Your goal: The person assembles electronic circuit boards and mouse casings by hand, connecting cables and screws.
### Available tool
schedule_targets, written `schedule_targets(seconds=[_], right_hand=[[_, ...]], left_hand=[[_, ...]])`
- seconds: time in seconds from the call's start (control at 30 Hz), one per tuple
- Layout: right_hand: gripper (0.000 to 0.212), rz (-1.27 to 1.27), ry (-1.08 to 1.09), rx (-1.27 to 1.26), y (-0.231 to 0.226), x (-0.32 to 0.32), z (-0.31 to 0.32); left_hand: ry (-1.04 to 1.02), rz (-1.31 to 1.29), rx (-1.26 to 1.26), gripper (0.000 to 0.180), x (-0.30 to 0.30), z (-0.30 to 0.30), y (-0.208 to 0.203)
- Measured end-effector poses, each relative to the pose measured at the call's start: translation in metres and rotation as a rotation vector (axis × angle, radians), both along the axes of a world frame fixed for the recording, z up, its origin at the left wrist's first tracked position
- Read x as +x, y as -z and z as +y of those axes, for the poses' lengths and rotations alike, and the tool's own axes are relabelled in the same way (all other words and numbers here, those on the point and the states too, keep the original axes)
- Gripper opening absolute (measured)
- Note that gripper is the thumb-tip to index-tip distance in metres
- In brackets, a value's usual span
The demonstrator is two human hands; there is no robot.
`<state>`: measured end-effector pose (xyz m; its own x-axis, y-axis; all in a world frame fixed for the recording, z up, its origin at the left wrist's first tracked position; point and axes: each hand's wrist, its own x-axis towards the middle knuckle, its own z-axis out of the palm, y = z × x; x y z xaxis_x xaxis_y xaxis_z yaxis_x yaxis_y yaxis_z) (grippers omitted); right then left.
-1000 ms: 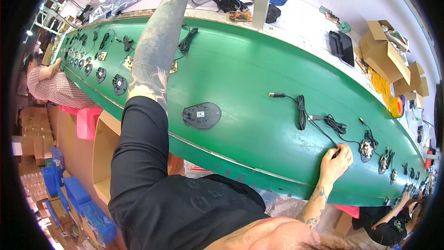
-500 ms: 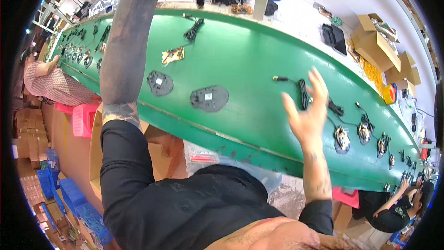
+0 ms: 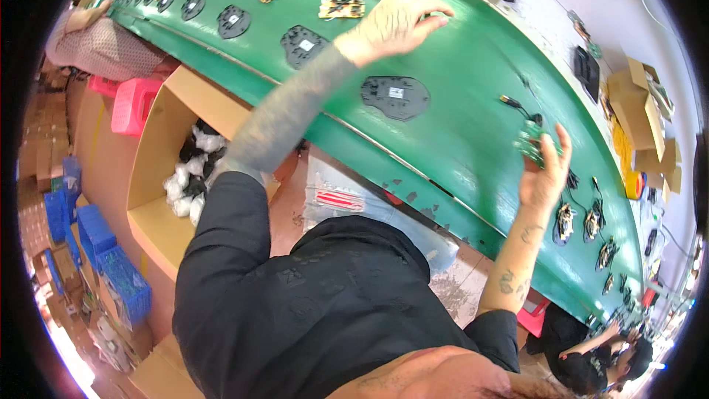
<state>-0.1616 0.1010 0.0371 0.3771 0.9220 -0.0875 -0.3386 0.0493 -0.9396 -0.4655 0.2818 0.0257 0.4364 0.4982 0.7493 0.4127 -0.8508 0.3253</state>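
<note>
Board (image 3: 529,142): green, with pale spots across its face (finer detail lost to blur). Held between the thumb and fingers of the right hand (image 3: 543,177), seemingly tilted, over the green table (image 3: 459,111).

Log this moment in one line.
left hand: over green belt, grip unclear | right hand: holds green circuit board | black plate: lying on belt

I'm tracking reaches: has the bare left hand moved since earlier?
Yes, inward: the left hand went from beyond the far edge of the long green belt to over it.
</note>
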Motion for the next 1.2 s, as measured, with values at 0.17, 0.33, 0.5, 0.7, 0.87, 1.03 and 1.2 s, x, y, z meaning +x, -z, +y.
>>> schedule_targets(seconds=[0.17,0.33,0.5,0.7,0.87,1.03,1.2], right_hand=[[0.038,-0.031,0.066,-0.095,0.018,0.062,-0.014],[0.052,-0.07,0.014,-0.023,-0.01,0.028,-0.014],[0.065,-0.166,-0.237,0.108,-0.025,-0.028,0.002],[0.066,-0.362,-0.287,0.03,-0.027,-0.046,0.001],[0.059,-0.379,-0.2,0.068,-0.025,-0.034,0.001],[0.06,-0.191,-0.46,0.014,-0.033,-0.04,0.006],[0.056,0.143,-0.546,0.045,-0.037,-0.035,0.01]], left_hand=[[-0.32,0.079,-0.294,0.026,-0.022,-0.119,0.034],[-0.268,0.174,-0.311,0.037,-0.026,-0.143,0.049],[-0.108,0.146,-0.325,0.038,0.006,-0.152,0.05],[-0.001,0.205,-0.442,0.048,0.042,-0.17,0.033],[0.056,0.193,-0.465,0.047,0.024,-0.173,-0.016],[-0.06,-0.172,-0.296,0.043,0.028,-0.172,-0.036],[0.127,-0.039,-0.934,0.031,0.036,-0.16,-0.022]])
